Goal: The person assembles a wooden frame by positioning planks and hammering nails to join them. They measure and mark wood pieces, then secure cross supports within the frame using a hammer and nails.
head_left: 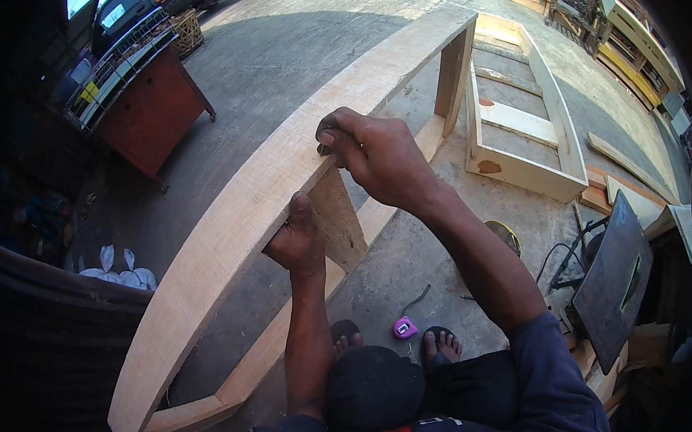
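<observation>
A long wooden frame [207, 247] stands on its side in front of me, its pale top board running from lower left to upper right, with upright pieces below. My left hand [296, 238] grips the near edge of that board; its thumb lies against the edge and its other fingers are hidden beneath. Just farther along, my right hand [374, 156] is closed, knuckles up, at the same edge. Its thumb and fingertips pinch together over a small dark spot on the wood. What they hold, if anything, cannot be made out.
A pink tape measure [404, 327] lies on the concrete floor near my feet. Beyond at right rests a second wooden frame with crosspieces [528, 175]. A tilted dark-topped tool table [615, 280] stands right, near loose boards [633, 166]. A red wheeled cabinet [152, 109] is at far left.
</observation>
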A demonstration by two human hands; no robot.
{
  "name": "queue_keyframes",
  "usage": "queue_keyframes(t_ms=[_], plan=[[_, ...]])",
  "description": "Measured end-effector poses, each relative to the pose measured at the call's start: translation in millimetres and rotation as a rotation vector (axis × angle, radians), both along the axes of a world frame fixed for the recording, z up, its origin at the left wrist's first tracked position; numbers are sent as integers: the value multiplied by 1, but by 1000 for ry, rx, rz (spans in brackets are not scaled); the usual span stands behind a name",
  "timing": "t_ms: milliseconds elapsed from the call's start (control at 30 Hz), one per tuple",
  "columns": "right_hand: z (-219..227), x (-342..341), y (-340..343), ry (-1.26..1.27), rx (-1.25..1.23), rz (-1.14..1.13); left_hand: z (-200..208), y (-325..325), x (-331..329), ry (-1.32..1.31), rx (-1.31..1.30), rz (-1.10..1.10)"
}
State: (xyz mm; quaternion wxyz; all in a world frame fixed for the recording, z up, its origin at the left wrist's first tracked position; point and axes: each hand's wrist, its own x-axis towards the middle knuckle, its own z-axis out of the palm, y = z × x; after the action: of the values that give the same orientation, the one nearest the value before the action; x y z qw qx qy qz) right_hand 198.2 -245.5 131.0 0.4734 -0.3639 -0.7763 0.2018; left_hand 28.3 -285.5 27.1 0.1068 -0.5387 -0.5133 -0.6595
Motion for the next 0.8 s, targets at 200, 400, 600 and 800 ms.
queue_keyframes(t_ms=[200,400,600,800], plan=[[1,-1,-2,25,-16,-4,-4,-1,-2,-47,-55,-18],[2,1,-6,-36,-37,-13,-4,-14,-2,-28,-145,-29],[-2,1,-7,-16,-45,-13,-3,-21,-1,3,-255,6],[-3,2,-8,-18,-79,-2,-3,-21,1,-25,-263,-19]])
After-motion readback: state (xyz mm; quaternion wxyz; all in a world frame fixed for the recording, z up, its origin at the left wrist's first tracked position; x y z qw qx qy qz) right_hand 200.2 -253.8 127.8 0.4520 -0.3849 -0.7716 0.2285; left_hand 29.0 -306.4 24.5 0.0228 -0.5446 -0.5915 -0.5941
